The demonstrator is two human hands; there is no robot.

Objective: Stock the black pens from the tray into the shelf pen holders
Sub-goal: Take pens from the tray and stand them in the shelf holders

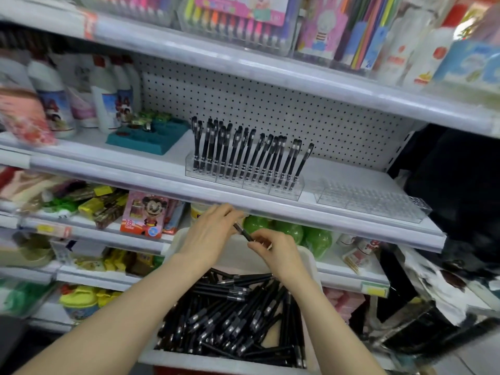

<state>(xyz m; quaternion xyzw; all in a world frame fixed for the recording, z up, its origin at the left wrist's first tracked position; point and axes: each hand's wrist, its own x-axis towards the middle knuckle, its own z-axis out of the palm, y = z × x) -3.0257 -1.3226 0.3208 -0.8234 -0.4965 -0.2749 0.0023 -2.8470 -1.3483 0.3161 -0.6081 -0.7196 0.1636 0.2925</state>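
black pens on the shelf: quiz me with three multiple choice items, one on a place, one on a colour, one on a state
1. Where is the white tray of loose pens? A on the top shelf; B lowest, nearest the camera; C beside the bottles.
2. What colour is the stand left of the filled pen holder? A teal; B red; C yellow.
3. The right-hand clear holder is: A full; B empty; C overturned.
Answers: B, it lies at the bottom of the view; A, it is plainly teal; B, no pens stand in it.
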